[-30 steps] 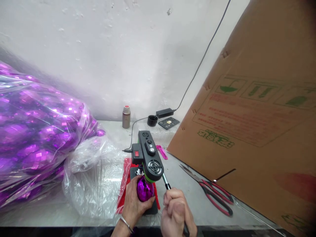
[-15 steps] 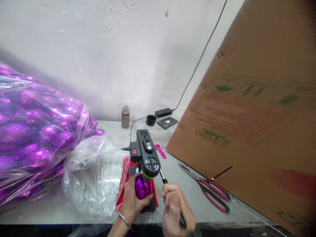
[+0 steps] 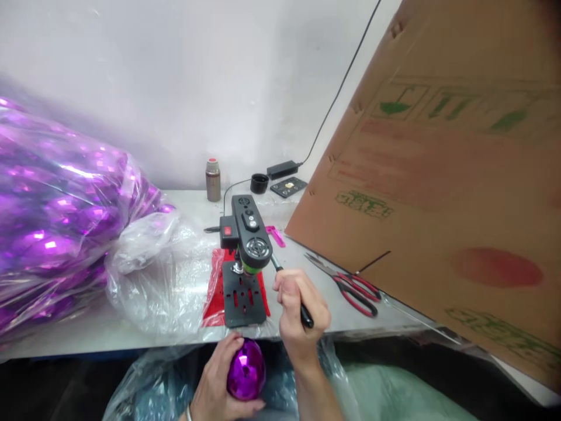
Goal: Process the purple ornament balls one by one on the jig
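A shiny purple ball (image 3: 246,374) is in my left hand (image 3: 215,380), thumb below it and fingers along its left and top, just off the table's front edge. A dark spot shows near the ball's middle. My right hand (image 3: 302,313) is wrapped round the black-gripped lever (image 3: 307,316) of a small bench drill press (image 3: 252,234). The press stands on a black slotted base plate (image 3: 244,316) over a red sheet (image 3: 214,310). Nothing lies on the base plate beneath the press head.
At left bulges a large clear bag of purple balls (image 3: 56,222), with loose plastic (image 3: 149,286) beside it. Red-and-black scissors (image 3: 350,286) lie by a tall carton (image 3: 416,193) on the right. Behind are a flask (image 3: 213,181), black cup (image 3: 259,183) and power adapter (image 3: 283,169). An open plastic bag (image 3: 153,392) hangs below the edge.
My left hand has drawn the purple ball from under the press head toward me, past the table edge. My right hand still grips the lever. The view has tilted down.
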`<action>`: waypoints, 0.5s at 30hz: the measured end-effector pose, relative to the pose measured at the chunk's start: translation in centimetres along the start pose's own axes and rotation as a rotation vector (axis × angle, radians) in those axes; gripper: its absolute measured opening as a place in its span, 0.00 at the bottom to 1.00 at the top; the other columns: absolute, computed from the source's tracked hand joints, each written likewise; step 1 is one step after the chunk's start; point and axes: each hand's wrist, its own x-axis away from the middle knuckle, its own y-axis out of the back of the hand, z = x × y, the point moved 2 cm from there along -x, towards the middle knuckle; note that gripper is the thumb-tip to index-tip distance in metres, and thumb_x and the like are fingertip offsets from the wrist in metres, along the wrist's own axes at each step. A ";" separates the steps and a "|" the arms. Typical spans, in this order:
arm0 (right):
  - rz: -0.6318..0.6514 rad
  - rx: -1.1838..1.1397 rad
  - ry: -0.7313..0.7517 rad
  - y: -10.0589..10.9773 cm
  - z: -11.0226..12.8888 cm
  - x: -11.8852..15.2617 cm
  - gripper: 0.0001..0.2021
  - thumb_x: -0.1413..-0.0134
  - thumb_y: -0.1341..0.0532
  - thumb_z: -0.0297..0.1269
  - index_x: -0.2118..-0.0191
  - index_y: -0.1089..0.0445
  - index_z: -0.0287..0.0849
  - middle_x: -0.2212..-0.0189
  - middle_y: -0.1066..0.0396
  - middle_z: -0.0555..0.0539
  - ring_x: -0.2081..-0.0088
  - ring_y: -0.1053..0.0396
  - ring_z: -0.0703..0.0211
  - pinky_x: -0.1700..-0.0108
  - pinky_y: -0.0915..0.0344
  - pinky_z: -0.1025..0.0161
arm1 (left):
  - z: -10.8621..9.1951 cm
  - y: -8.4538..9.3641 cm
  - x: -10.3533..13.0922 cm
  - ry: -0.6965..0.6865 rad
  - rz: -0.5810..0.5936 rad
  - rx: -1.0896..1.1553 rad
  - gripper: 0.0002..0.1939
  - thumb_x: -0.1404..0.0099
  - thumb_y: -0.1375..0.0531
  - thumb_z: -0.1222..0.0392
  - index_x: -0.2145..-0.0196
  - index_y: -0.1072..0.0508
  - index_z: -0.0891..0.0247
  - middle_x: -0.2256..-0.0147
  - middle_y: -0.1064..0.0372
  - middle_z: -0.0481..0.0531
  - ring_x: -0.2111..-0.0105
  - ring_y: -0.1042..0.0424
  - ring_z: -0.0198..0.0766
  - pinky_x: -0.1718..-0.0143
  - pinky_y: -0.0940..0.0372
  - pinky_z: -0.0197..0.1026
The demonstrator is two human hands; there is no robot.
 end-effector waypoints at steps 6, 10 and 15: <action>-0.021 0.044 -0.045 0.1 0.3 0.3 0.17 0.26 0.44 0.31 0.71 0.34 0.44 0.73 0.31 0.52 0.73 0.33 0.64 0.71 0.38 0.64 | 1.0 -0.9 4.3 0.523 0.503 -0.100 0.48 0.55 0.21 0.51 0.36 0.24 0.58 0.34 0.29 0.71 0.33 0.30 0.68 0.35 0.32 0.66; -0.019 0.063 -0.068 0.1 0.3 0.2 0.18 0.25 0.43 0.36 0.72 0.34 0.44 0.73 0.29 0.51 0.73 0.30 0.64 0.71 0.35 0.65 | 0.4 -0.1 5.5 0.524 0.674 0.099 0.24 0.48 0.28 0.38 0.57 0.13 0.50 0.57 0.14 0.58 0.53 0.15 0.59 0.49 0.21 0.56; -0.229 0.011 -0.217 0.0 -0.5 1.7 0.11 0.37 0.29 0.43 0.56 0.24 0.43 0.58 0.21 0.44 0.67 0.24 0.61 0.66 0.27 0.64 | -1.0 3.3 2.5 0.410 0.437 0.165 0.23 0.39 0.31 0.35 0.50 0.14 0.46 0.50 0.15 0.56 0.49 0.15 0.53 0.45 0.22 0.50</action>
